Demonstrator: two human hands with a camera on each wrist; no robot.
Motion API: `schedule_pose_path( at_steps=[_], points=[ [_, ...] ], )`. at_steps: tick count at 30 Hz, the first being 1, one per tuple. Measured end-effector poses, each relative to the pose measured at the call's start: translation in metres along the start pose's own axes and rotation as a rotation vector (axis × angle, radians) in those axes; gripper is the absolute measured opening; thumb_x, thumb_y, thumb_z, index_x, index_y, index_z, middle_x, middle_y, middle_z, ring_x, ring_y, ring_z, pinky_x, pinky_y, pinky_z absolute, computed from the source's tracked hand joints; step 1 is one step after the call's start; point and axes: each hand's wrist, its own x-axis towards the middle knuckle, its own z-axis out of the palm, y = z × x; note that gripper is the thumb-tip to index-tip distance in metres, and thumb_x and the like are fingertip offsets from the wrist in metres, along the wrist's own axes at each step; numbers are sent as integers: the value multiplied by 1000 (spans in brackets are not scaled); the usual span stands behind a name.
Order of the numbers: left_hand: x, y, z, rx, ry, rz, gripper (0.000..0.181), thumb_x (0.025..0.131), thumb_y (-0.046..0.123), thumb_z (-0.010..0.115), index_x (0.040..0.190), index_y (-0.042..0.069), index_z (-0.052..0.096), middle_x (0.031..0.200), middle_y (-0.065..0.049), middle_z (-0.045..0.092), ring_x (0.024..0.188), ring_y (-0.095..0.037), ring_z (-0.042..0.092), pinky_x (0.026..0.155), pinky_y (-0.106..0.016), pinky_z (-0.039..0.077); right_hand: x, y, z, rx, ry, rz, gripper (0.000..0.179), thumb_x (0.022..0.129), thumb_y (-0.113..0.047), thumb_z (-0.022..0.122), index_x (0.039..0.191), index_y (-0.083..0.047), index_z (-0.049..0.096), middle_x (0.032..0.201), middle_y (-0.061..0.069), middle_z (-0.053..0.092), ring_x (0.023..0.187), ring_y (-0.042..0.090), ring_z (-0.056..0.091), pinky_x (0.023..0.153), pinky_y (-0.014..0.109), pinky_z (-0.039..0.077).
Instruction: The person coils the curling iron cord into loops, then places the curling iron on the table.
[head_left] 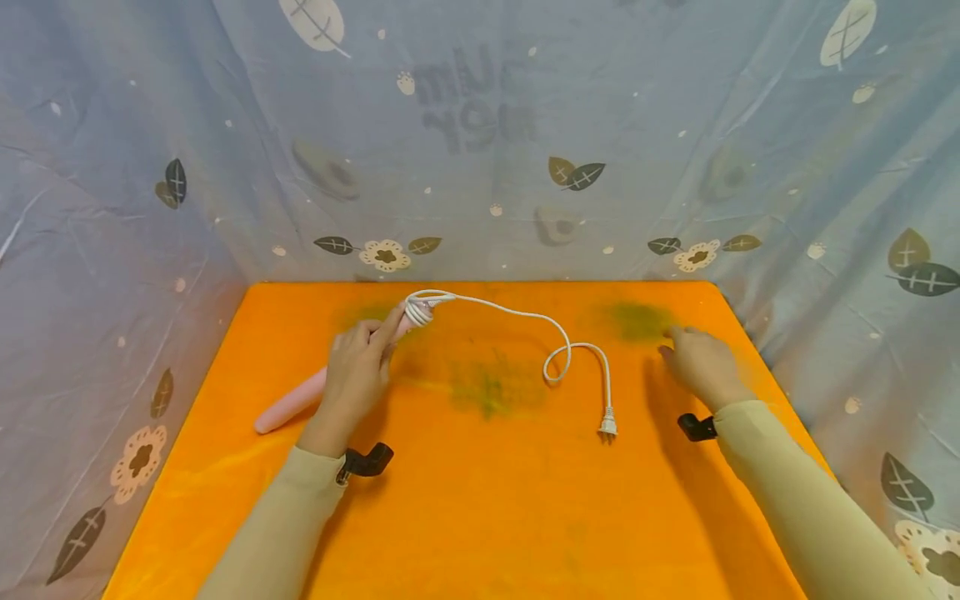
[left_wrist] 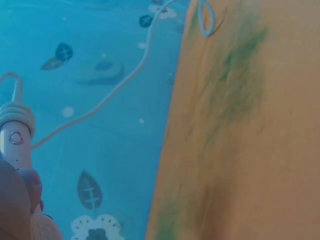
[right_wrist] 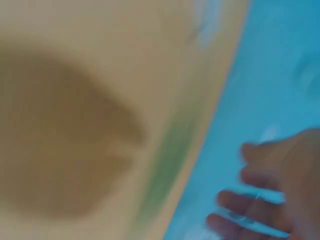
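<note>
In the head view my left hand [head_left: 356, 367] grips a slim pink hair iron [head_left: 292, 402], held at a slant with its rounded end toward the lower left. Several turns of white cord [head_left: 417, 312] are wound about its far end. A round button on the pale handle [left_wrist: 16, 137] shows in the left wrist view, just beyond the fingers. From the coil the cord runs right, makes a loop and ends in a two-pin plug [head_left: 607, 423]. My right hand [head_left: 701, 362] is held over the right side of the table, its fingers apart and nothing in them.
An orange cloth covers the table [head_left: 487, 508], with green smudges [head_left: 491, 392] on it. Patterned grey-blue curtains [head_left: 495, 100] stand behind it and along both sides. Each wrist wears a black camera mount [head_left: 369, 460].
</note>
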Motion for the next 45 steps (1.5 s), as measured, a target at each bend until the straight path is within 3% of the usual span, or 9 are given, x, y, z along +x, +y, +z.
schedule_pose_path(
  at_steps=[3, 6, 9, 13, 19, 25, 34, 41, 45],
  points=[
    [-4, 1, 1, -1, -27, 15, 62, 91, 6, 67, 146, 24, 45, 99, -16, 58, 85, -36, 57, 80, -55, 42, 24, -63, 5, 176, 135, -108, 35, 98, -23, 58, 123, 2, 59, 114, 23, 62, 95, 37, 62, 80, 52, 50],
    [-7, 3, 3, -9, -50, 37, 63, 91, 7, 67, 146, 25, 44, 100, -14, 57, 87, -33, 57, 81, -54, 42, 44, -122, 13, 334, 185, -221, 37, 99, -27, 58, 128, -4, 58, 121, 15, 60, 106, 32, 59, 88, 49, 47],
    [-8, 6, 5, -14, -54, 56, 63, 91, 8, 67, 146, 26, 44, 100, -13, 57, 87, -32, 57, 81, -53, 42, 59, -163, 25, 437, 149, -294, 43, 98, -32, 58, 135, -10, 54, 130, 9, 55, 118, 28, 53, 95, 47, 45],
    [-10, 9, 5, -13, -47, 82, 62, 90, 7, 68, 145, 25, 46, 99, -13, 58, 86, -32, 57, 80, -51, 42, 77, -189, 45, 502, 48, -313, 53, 97, -38, 59, 144, -17, 44, 141, 4, 47, 129, 24, 45, 103, 44, 39],
    [-12, 12, 5, 8, -64, 87, 64, 90, 9, 68, 147, 26, 44, 100, -13, 58, 87, -31, 57, 77, -48, 42, 92, -204, 64, 632, 41, -317, 52, 96, -33, 62, 141, -12, 46, 133, 5, 56, 123, 23, 51, 102, 43, 40],
    [-10, 14, 5, -15, -55, 84, 64, 90, 8, 68, 146, 26, 45, 101, -14, 59, 89, -31, 57, 79, -48, 42, 96, -208, 78, 702, 130, -345, 18, 96, -19, 61, 109, -6, 66, 96, 0, 63, 85, 17, 59, 76, 36, 51],
    [-7, 15, 15, -31, -57, 68, 61, 90, 9, 68, 145, 25, 47, 101, -13, 60, 87, -31, 58, 81, -49, 43, 64, -208, 92, 484, 0, -483, 9, 96, -14, 62, 99, -10, 70, 89, 1, 69, 71, 11, 57, 67, 31, 50],
    [-11, 14, 28, -3, -76, 63, 54, 91, 9, 68, 141, 19, 52, 100, -13, 61, 89, -32, 59, 85, -49, 45, 29, -208, 87, 307, 89, -560, 7, 94, -18, 66, 88, -15, 63, 71, -9, 55, 60, 8, 48, 57, 26, 44],
    [-10, 13, 36, 8, -95, 84, 48, 91, 10, 67, 137, 16, 55, 100, -12, 61, 89, -31, 60, 85, -48, 45, 15, -209, 77, 279, 107, -595, 8, 94, -16, 65, 88, -15, 60, 71, -8, 55, 58, 8, 46, 56, 25, 43]
  ],
)
